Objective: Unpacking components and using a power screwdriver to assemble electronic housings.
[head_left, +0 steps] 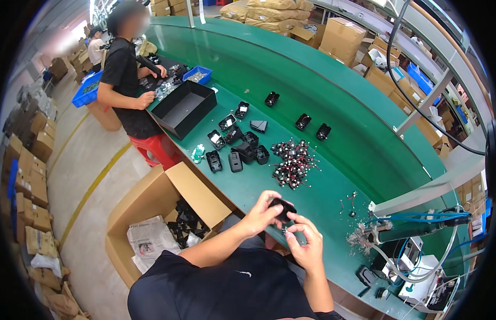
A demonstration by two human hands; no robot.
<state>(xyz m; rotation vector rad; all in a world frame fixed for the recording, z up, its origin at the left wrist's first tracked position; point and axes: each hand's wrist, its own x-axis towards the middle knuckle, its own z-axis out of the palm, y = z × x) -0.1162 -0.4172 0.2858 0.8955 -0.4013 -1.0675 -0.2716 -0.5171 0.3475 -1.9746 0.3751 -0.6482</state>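
In front of my body, over the bench's near edge, my left hand (260, 217) grips a small black plastic housing (283, 209) with its thumb across it. Close below the housing, my right hand (307, 242) has its thumb and fingertips pinched together around a tiny part too small to name. Beyond my hands lies a heap of small black parts with red and black wires (294, 163). Left of the heap, several black housings (243, 152) sit in a cluster, some with parts inside. Farther back, a few more open housings (303, 121) are spread on the green bench (333, 181).
A cardboard box (130, 213) with black parts and newspaper stands at my left. A black tray (185, 111) and a blue bin (197, 74) are near a co-worker (122, 80). At right are a hand tool with a hose (418, 229), white equipment (426, 277) and loose scraps (360, 238).
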